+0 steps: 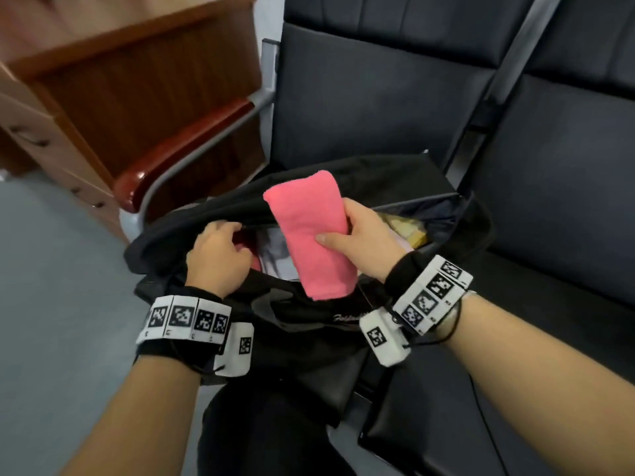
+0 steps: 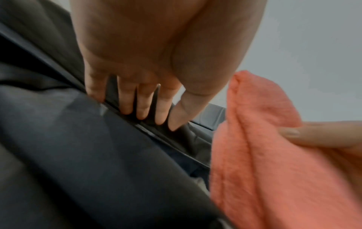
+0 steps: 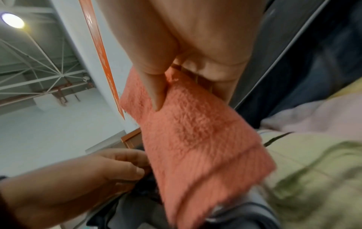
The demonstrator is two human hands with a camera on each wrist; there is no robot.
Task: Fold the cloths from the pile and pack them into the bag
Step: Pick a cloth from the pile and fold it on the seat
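Note:
A folded pink cloth (image 1: pixel 309 235) hangs over the open mouth of the black bag (image 1: pixel 213 214), which lies on a dark seat. My right hand (image 1: pixel 357 235) grips the cloth at its right side, thumb across the front; the same pink cloth (image 3: pixel 195 147) fills the right wrist view, and it is the pink cloth (image 2: pixel 264 162) at the right of the left wrist view. My left hand (image 1: pixel 220 252) holds the bag's near rim, its fingers (image 2: pixel 145 105) curled over the zip edge. Pale yellow and pink cloths (image 3: pixel 313 162) lie inside the bag.
The bag sits on a row of dark padded seats (image 1: pixel 549 201) with a red-brown wooden armrest (image 1: pixel 178 152) on a metal frame at the left. A wooden desk with drawers (image 1: pixel 103 80) stands beyond it. Grey floor (image 1: pixel 51 269) lies at the left.

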